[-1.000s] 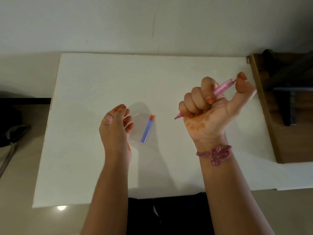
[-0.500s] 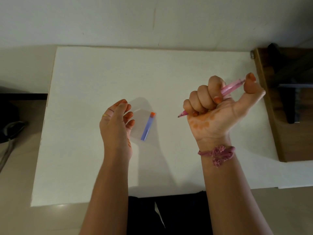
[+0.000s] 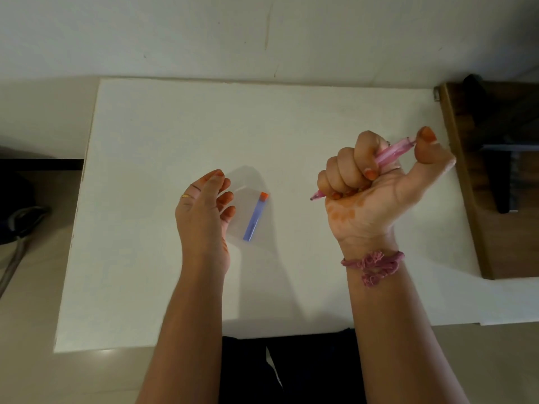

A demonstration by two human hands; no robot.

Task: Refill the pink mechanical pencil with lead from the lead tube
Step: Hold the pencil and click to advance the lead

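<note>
My right hand [image 3: 370,193] is closed in a fist around the pink mechanical pencil [image 3: 393,151], held above the white table [image 3: 175,126]. The pencil's tip sticks out to the lower left of the fist and my thumb rests on its top end. The lead tube [image 3: 255,217], blue with an orange cap, lies flat on the table between my hands, cap pointing away from me. My left hand [image 3: 204,211] hovers just left of the tube with fingers loosely curled and apart, holding nothing.
A dark wooden surface [image 3: 478,199] with a black object on it adjoins the table's right edge. A wall runs along the far side. A dark bag or cable [image 3: 17,223] lies on the floor at the left.
Both hands keep almost the same pose. The right hand with the pencil has drifted slightly to the right. The lead tube has not moved.
</note>
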